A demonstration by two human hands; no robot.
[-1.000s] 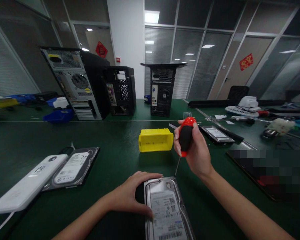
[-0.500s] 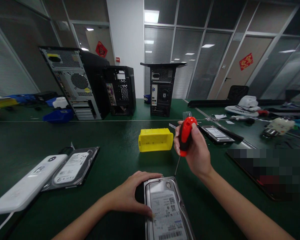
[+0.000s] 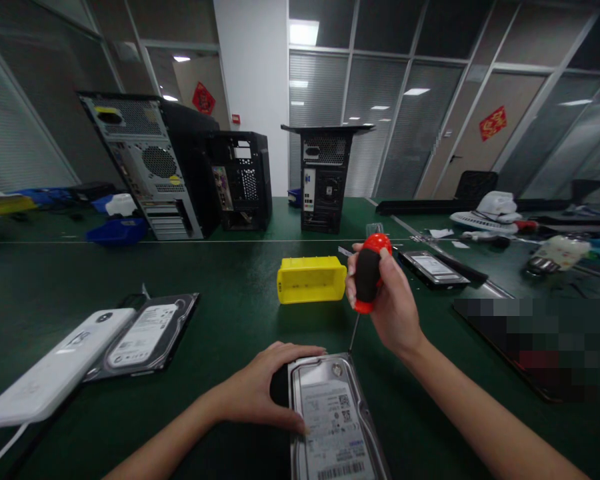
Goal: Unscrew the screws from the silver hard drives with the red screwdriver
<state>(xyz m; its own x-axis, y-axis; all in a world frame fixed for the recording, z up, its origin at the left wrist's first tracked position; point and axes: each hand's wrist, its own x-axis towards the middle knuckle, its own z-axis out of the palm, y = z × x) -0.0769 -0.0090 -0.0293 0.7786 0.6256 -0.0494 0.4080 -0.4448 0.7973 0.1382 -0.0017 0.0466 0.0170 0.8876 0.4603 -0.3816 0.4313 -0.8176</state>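
Observation:
A silver hard drive [image 3: 333, 417] with a printed label lies label up at the bottom middle of the head view. My left hand [image 3: 267, 387] grips its left side, thumb on the label and fingers over the far edge. My right hand [image 3: 393, 300] is closed around the red and black handle of a screwdriver [image 3: 367, 277]. The thin shaft slants down, its tip at the far right corner of the drive; the tip's exact seat is too small to make out. Just beyond stands a yellow bin [image 3: 313, 280], its open side towards me, with several tiny specks in it.
At left, a white power bank-like slab [image 3: 60, 367] with a cable overlaps another hard drive [image 3: 145, 333]. A third drive [image 3: 435, 267] lies at right, near a dark flat panel [image 3: 520, 353]. Computer cases [image 3: 325, 180] stand at the back of the green table [image 3: 220, 267].
The screwdriver handle has turned in my right hand, so more of its black grip faces me. My left hand and the hard drive stay in place.

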